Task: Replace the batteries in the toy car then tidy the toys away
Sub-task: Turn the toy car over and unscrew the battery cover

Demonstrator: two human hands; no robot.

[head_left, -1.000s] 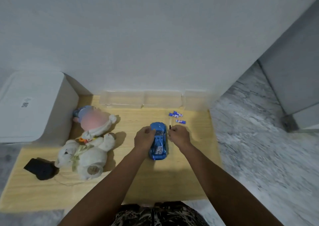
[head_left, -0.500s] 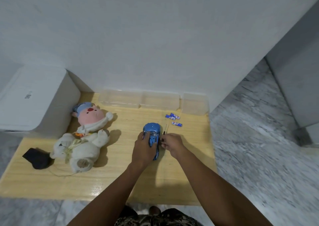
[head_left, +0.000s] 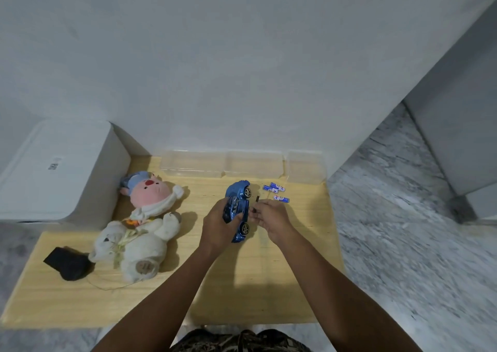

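Toy car (head_left: 238,209), blue, sits tipped on its side in our left hand (head_left: 218,226), above the middle of the wooden worktop (head_left: 242,287). Our left fingers curl round its roof side, so the two gold-hubbed wheels and the underside face right, toward our right hand (head_left: 271,218). That hand is just beside the car's underside, its fingers curled round a small dark screwdriver (head_left: 256,202) whose end sticks up past the knuckles. We cannot tell whether the tip touches the car.

Three blue-and-white batteries (head_left: 275,190) lie loose on the worktop just beyond the right hand, near the back edge: two close together and one a little nearer to us. Behind them, against the wall, stand clear plastic boxes (head_left: 223,163) in a row.

On the left half of the worktop lie two soft toys: a pink-faced doll (head_left: 150,194) in a blue cap, and a white bear (head_left: 137,249) overlapping its lower part. A black cloth lump (head_left: 68,264) rests near the left edge, beside the bear. A white box-shaped unit (head_left: 53,168) stands at the far left corner.
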